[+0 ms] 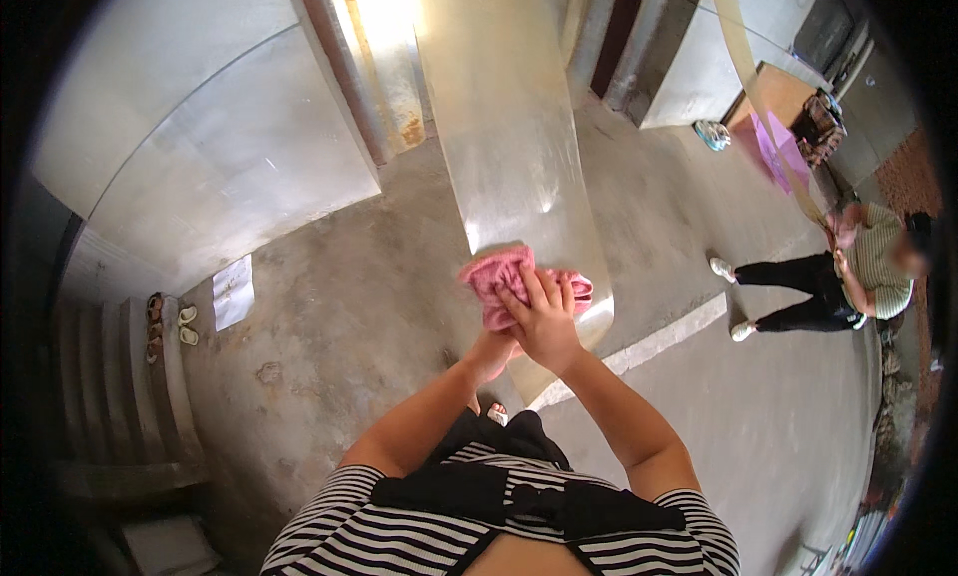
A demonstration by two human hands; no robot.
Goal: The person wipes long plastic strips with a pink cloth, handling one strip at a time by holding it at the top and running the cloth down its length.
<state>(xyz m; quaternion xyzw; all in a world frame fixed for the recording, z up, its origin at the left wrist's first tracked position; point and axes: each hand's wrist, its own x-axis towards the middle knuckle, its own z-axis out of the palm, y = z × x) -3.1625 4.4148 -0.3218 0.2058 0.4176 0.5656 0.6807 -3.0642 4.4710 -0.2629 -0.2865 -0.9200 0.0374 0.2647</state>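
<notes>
A long, translucent yellowish plastic strip (509, 119) runs from the top of the view down to my hands. Its lower part bends to the right of them. A crumpled pink cloth (500, 276) lies across the strip, with a folded end sticking out on the right. My right hand (548, 318) holds the cloth from above, fingers spread over it and pressing it against the strip. Below and to the left, my left hand (494, 353) is up against the underside of the cloth. Its fingers are hidden, so what they grip does not show.
At right a person (872, 261) stands holding another plastic strip (737, 59). Pale slippers (188, 325) and a paper sheet (233, 291) lie left, near concrete steps (120, 381). A low ledge (666, 333) crosses the floor. A purple sheet (780, 153) is at upper right.
</notes>
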